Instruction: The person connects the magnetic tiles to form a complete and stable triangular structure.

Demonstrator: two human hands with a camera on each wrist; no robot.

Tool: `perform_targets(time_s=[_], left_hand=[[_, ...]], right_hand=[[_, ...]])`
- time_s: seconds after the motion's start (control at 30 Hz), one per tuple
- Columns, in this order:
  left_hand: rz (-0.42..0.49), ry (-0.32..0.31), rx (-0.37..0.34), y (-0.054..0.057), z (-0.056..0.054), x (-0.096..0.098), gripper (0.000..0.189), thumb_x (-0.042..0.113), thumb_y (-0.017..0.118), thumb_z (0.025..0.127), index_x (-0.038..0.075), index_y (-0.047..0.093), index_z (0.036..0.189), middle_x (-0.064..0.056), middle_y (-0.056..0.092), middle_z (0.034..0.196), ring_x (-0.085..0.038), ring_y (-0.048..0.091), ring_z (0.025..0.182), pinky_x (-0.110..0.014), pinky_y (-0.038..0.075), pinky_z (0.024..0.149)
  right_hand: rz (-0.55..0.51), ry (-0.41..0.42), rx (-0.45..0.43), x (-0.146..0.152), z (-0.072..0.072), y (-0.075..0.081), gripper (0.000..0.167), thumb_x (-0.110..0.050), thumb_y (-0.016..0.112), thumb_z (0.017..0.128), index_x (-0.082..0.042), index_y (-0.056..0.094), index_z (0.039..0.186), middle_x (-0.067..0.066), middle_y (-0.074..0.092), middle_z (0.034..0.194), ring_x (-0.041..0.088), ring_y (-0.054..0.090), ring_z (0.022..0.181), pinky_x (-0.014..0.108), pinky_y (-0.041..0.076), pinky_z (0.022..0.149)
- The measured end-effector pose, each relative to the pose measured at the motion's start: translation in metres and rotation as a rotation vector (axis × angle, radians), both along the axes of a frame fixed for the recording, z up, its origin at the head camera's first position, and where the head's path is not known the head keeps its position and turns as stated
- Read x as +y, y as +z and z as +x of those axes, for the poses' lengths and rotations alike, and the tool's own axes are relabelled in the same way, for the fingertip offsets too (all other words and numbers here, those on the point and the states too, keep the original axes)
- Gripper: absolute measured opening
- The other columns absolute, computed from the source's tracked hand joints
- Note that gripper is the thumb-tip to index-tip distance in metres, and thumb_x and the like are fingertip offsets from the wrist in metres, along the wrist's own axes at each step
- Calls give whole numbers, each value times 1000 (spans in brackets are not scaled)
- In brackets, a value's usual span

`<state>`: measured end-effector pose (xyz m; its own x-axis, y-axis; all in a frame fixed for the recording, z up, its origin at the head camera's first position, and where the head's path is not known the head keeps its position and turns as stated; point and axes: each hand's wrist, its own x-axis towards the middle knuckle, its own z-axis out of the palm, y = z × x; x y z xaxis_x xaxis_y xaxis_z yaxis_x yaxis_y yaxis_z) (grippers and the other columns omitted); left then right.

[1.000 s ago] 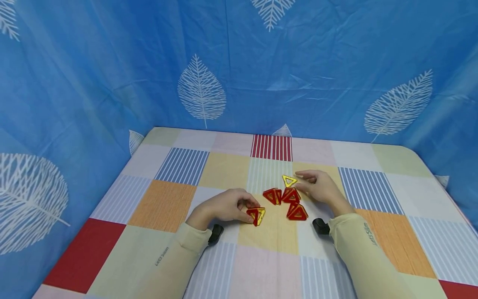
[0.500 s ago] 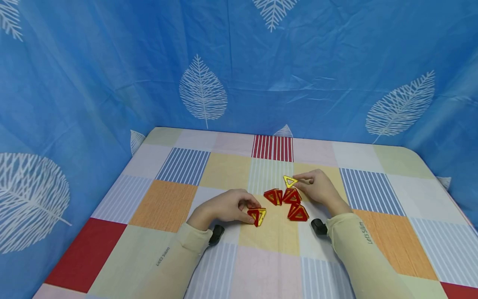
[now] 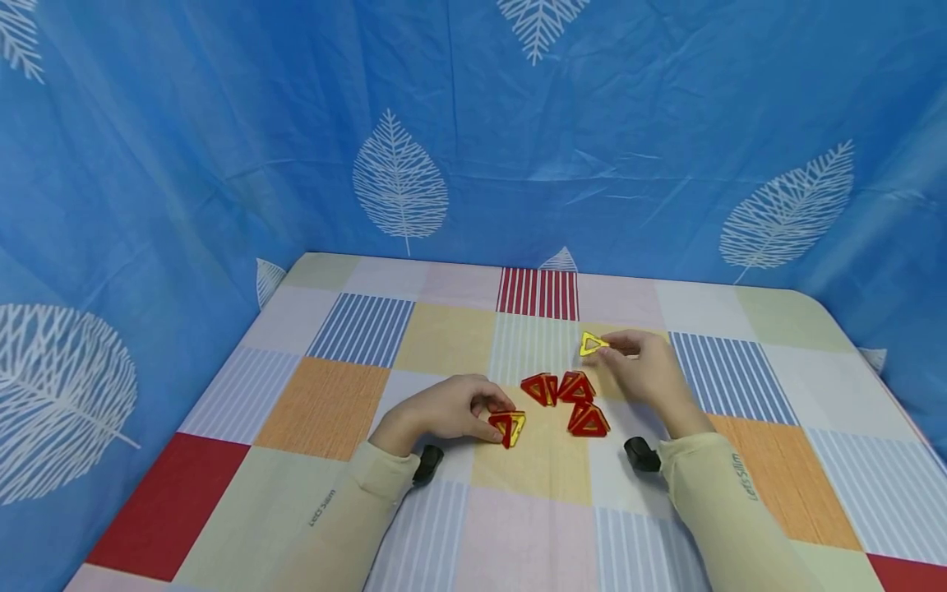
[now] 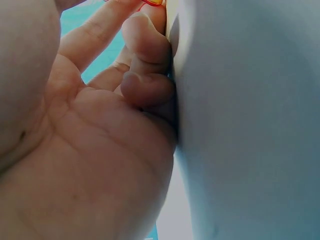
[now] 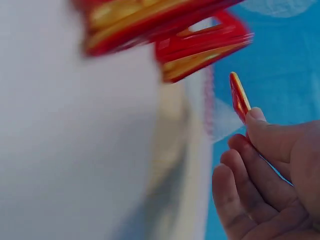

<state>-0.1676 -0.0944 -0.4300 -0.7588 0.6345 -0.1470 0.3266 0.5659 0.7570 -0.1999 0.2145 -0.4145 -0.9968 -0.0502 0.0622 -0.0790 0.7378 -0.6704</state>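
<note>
My right hand (image 3: pixel 647 374) pinches a yellow triangular building tile (image 3: pixel 584 345) between thumb and fingers, raised over the far side of the group. In the right wrist view that tile (image 5: pixel 239 97) appears edge-on, with a red side and a yellow edge, while the other fingers curl loosely. At the left, my left hand (image 3: pixel 451 407) holds a small red and yellow pyramid of triangular tiles (image 3: pixel 520 422) near the tabletop. Only a sliver of the pyramid (image 4: pixel 156 2) shows in the left wrist view, beyond the bent fingers.
Three red triangular-tile pyramids stand between the hands: a left one (image 3: pixel 533 389), a back one (image 3: pixel 571 386) and a front one (image 3: pixel 588 423). A patchwork tablecloth (image 3: pixel 533 526) covers the table. Blue leaf-print curtain (image 3: pixel 473 164) hangs behind and along the sides.
My right hand has taken hold of the yellow triangular tile and moved it away from the pyramids, up and to the right in the head view. The left hand stays still.
</note>
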Motion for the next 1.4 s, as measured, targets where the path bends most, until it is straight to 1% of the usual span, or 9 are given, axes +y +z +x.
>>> perform_targets(time_s=[0.1, 0.27, 0.37, 0.47, 0.7, 0.93, 1.13, 1.3, 1.4], left_hand=[[8, -4, -1, 0, 0, 0, 32, 17, 83, 85, 16, 73, 116, 5, 59, 94, -12, 47, 72, -27, 42, 64], [16, -7, -4, 0, -1, 0, 32, 18, 83, 86, 16, 72, 115, 5, 59, 94, -12, 47, 70, -27, 41, 63], [19, -3, -4, 0, -1, 0, 31, 19, 83, 86, 16, 72, 115, 4, 59, 93, -11, 46, 68, -27, 40, 62], [22, 2, -7, 1, 0, 1, 31, 19, 83, 85, 16, 71, 113, 3, 59, 93, -11, 45, 68, -27, 40, 61], [14, 6, -9, 2, -1, 1, 31, 20, 83, 85, 17, 71, 114, 3, 58, 92, -11, 44, 67, -27, 39, 60], [30, -5, -17, 2, -1, 1, 30, 19, 83, 85, 16, 71, 113, 3, 59, 91, -12, 44, 66, -27, 38, 60], [30, -11, -3, 1, -2, 1, 30, 20, 83, 85, 15, 71, 112, 4, 58, 93, -12, 45, 68, -26, 38, 61], [46, -4, -27, 1, -3, 1, 30, 19, 84, 85, 14, 71, 112, 3, 58, 92, -12, 45, 69, -26, 38, 60], [58, 0, -36, 2, -2, 0, 29, 17, 84, 85, 14, 71, 111, 2, 59, 91, -12, 45, 68, -26, 38, 59]], right_hand=[[-25, -8, 20, -1, 8, 14, 35, -25, 66, 100, 0, 70, 124, 22, 68, 120, 40, 62, 109, 54, 49, 90], [-43, 14, 20, -7, 24, 33, 35, -27, 67, 99, -1, 72, 122, 18, 72, 111, 30, 69, 92, 42, 55, 74], [-42, 49, -3, -13, 33, 38, 32, -25, 69, 98, -2, 73, 121, 15, 74, 106, 26, 70, 85, 36, 54, 69], [-42, 99, -31, -20, 42, 40, 29, -18, 71, 96, -1, 73, 120, 13, 74, 103, 26, 70, 85, 37, 55, 70], [-14, 221, -117, -33, 56, 39, 23, -14, 75, 92, -4, 77, 112, 5, 74, 96, 18, 66, 83, 34, 53, 67], [9, 295, -197, -53, 62, 31, 19, -11, 79, 88, -3, 79, 105, 0, 73, 88, 14, 59, 70, 33, 49, 62], [57, 314, -169, -67, 65, 24, 18, -11, 84, 82, -3, 80, 98, -1, 73, 83, 11, 59, 69, 31, 50, 61], [36, 335, -146, -73, 67, 21, 17, -12, 85, 81, -2, 80, 95, -1, 73, 81, 10, 59, 67, 29, 50, 58], [6, 337, -137, -77, 67, 17, 15, -11, 83, 83, -2, 79, 94, -2, 72, 79, 9, 62, 68, 29, 52, 60]])
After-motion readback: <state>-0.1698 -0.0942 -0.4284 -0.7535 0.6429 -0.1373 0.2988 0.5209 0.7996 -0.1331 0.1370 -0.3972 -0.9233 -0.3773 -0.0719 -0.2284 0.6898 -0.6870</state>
